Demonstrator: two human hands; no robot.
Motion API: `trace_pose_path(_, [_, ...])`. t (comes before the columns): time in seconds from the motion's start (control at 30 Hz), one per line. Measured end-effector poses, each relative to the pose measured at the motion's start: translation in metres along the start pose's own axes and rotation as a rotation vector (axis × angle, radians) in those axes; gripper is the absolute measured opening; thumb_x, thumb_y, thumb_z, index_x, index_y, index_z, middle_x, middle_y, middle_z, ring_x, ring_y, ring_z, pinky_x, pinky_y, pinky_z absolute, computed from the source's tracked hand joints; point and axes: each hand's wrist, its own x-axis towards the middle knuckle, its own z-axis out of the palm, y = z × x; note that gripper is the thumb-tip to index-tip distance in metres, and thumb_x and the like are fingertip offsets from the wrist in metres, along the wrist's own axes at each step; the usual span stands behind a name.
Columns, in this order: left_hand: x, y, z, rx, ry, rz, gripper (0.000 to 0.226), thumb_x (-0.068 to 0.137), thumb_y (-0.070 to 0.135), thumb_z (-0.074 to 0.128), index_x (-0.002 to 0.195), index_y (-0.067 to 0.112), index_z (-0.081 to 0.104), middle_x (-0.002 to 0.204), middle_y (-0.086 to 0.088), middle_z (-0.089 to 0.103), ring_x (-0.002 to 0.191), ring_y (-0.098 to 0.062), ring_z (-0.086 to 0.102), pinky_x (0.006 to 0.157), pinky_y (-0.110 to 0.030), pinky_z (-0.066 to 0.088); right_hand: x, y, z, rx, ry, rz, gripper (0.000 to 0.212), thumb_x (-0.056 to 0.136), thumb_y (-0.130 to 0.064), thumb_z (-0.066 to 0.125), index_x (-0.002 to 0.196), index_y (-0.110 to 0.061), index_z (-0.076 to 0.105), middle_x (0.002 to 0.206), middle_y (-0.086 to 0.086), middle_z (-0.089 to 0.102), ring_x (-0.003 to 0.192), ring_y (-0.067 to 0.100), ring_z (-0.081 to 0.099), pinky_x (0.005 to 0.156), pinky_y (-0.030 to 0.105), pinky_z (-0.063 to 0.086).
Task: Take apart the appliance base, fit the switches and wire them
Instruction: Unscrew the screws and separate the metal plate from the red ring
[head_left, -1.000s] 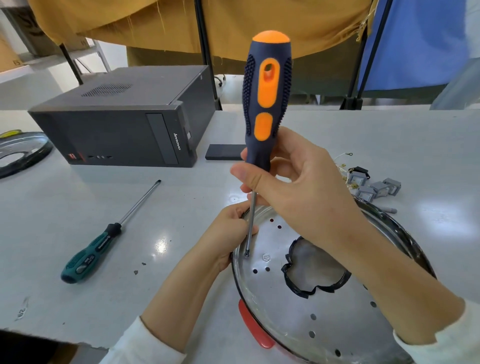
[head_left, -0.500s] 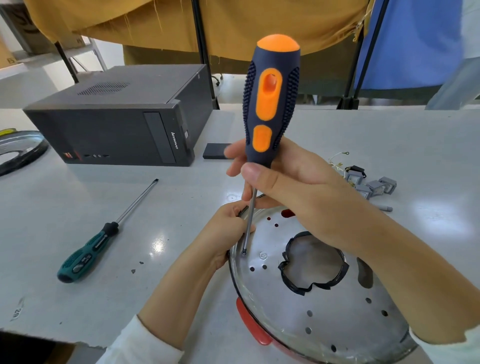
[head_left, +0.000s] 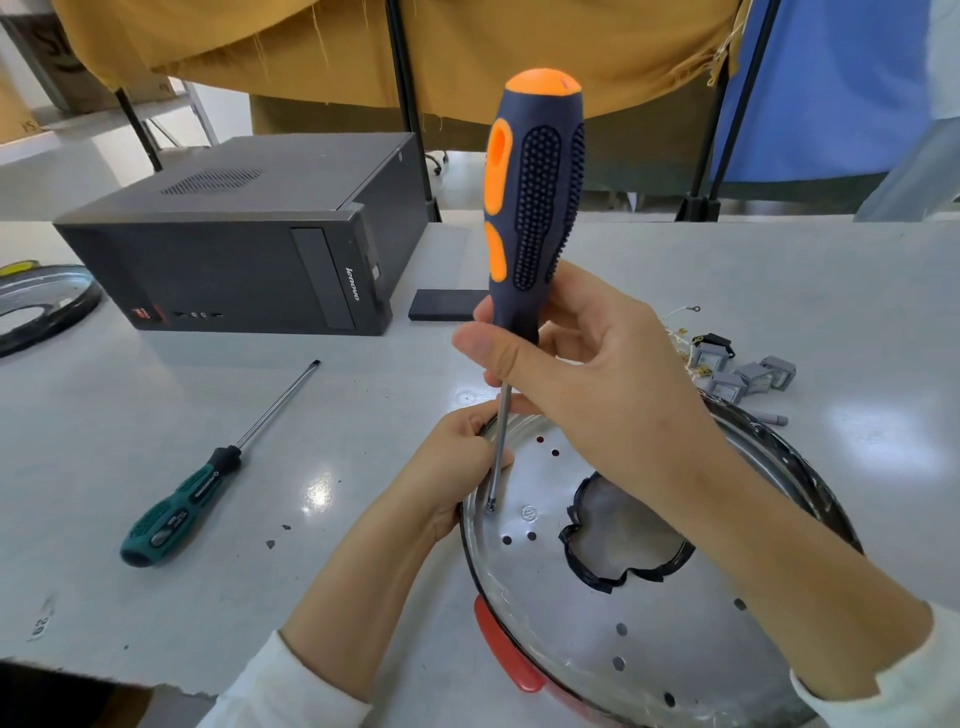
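Since the earlier frame the big screwdriver (head_left: 535, 208) has turned in the grip, so its orange stripe now sits on the left of the handle and the knobbly dark side faces the camera; tip hasn't left its spot. It stands nearly upright, tip down on a small screw (head_left: 491, 503) near the left rim of the appliance base (head_left: 597, 623), a round shiny metal plate with little holes and a ragged black-edged opening in the middle. That base sits at the near right part of the bench (head_left: 208, 415), red tab poking out at its near side. Right hand (head_left: 587, 374) grips the bottom of the handle, thumb and fingers curled round it. Left hand (head_left: 457, 467) holds the base's left rim, fingers curled over the edge right beside the shaft.

Further out: grey switches (head_left: 748, 374) with thin wires lie in a heap just past the base toward the right. A green-handled screwdriver (head_left: 208, 483) lies on the left side. A dark computer tower (head_left: 249, 260) lies on its side toward the far edge, and a small black slab (head_left: 448, 312) lies beside it.
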Motion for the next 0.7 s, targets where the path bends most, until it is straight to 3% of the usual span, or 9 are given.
trace_pose_path(0.1, [0.0,-0.002,-0.002,-0.009,0.009,-0.011,0.063,0.086,-0.014,0.045,0.062,0.038,0.072,0.058,0.01,0.062,0.062,-0.013,0.06,0.058,-0.024,0.05,0.002,-0.002,-0.007,0.055,-0.184,0.055,0.015,0.09,-0.026,0.06,0.105,-0.027,0.06,0.086,-0.008,0.068,0.077,0.009,0.063,0.078,0.03,0.057])
trace_pose_path(0.17, [0.0,-0.002,-0.002,-0.012,-0.004,-0.022,0.064,0.084,-0.015,0.043,0.061,0.037,0.072,0.052,0.012,0.06,0.05,-0.006,0.057,0.049,-0.017,0.046,0.001,-0.004,-0.014,0.091,-0.279,0.085,0.024,0.095,-0.018,0.051,0.117,-0.023,0.055,0.099,-0.002,0.069,0.083,0.013,0.062,0.081,0.03,0.057])
trace_pose_path(0.23, [0.0,-0.001,-0.002,-0.012,-0.004,-0.029,0.061,0.084,-0.016,0.042,0.062,0.033,0.071,0.051,0.011,0.06,0.044,-0.004,0.056,0.044,-0.014,0.042,-0.001,-0.008,-0.019,0.141,-0.323,0.099,0.025,0.096,-0.009,0.048,0.118,-0.018,0.055,0.105,0.005,0.068,0.088,0.021,0.064,0.08,0.029,0.057])
trace_pose_path(0.37, [0.002,-0.003,-0.001,-0.029,0.027,-0.04,0.057,0.084,-0.015,0.045,0.067,0.032,0.071,0.054,0.014,0.063,0.05,-0.004,0.059,0.046,-0.016,0.045,-0.001,-0.01,-0.018,0.172,-0.256,0.114,0.016,0.09,-0.007,0.059,0.101,-0.017,0.064,0.093,0.001,0.072,0.082,0.021,0.068,0.065,0.022,0.057])
trace_pose_path(0.47, [0.001,-0.002,0.001,-0.038,0.038,-0.032,0.061,0.083,-0.014,0.048,0.066,0.038,0.073,0.078,0.002,0.066,0.075,-0.019,0.062,0.068,-0.032,0.053,0.0,-0.006,-0.011,0.123,-0.165,0.1,0.014,0.084,-0.012,0.069,0.092,-0.023,0.067,0.081,-0.004,0.072,0.074,0.015,0.071,0.067,0.03,0.06])
trace_pose_path(0.53, [0.0,-0.001,0.001,-0.033,0.044,-0.027,0.063,0.084,-0.014,0.048,0.065,0.041,0.073,0.082,0.0,0.066,0.081,-0.023,0.062,0.075,-0.036,0.053,-0.001,-0.002,-0.008,0.101,-0.1,0.091,0.014,0.08,-0.016,0.073,0.09,-0.024,0.067,0.078,-0.006,0.071,0.071,0.011,0.071,0.067,0.032,0.06])
trace_pose_path(0.7, [-0.001,0.001,0.0,-0.022,0.014,-0.051,0.066,0.086,-0.015,0.044,0.057,0.039,0.071,0.056,0.01,0.064,0.056,-0.011,0.062,0.051,-0.02,0.05,-0.001,0.004,-0.008,0.069,-0.003,0.079,0.023,0.076,-0.025,0.078,0.092,-0.023,0.061,0.085,-0.002,0.071,0.069,0.012,0.071,0.066,0.031,0.06])
